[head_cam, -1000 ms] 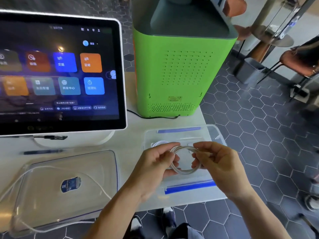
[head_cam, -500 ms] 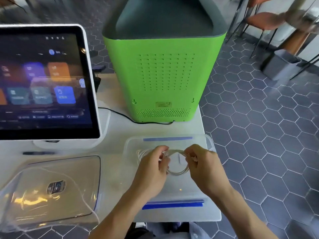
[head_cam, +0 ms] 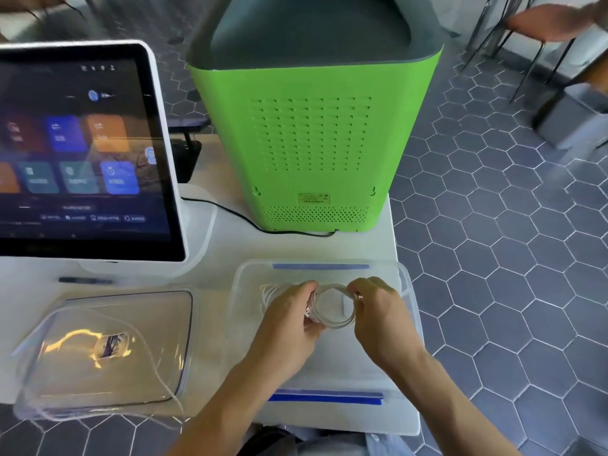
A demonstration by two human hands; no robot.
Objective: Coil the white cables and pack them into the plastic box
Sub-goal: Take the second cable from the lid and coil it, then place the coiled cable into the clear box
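Note:
Both hands hold one coiled white cable (head_cam: pixel 339 320) over the clear plastic box (head_cam: pixel 406 284) with blue strips on its rim. My left hand (head_cam: pixel 289 319) grips the coil's left side, with a USB plug showing by its fingers. My right hand (head_cam: pixel 378 311) pinches the coil's right side. Another white coil (head_cam: pixel 271 291) lies in the box behind my left hand, partly hidden. A loose white cable (head_cam: pixel 154 366) trails across the clear lid (head_cam: pixel 65 383) at the left.
A touchscreen terminal (head_cam: pixel 82 153) stands at the back left. A green machine (head_cam: pixel 312 133) stands behind the box, with a black cord (head_cam: pixel 237 215) running from it. The white table (head_cam: pixel 393 225) ends just right of the box; hexagon-tiled floor lies beyond.
The hands have carried the coil forward and lower, down over the box. The camera has turned to the right, shifting the terminal and the lid leftward.

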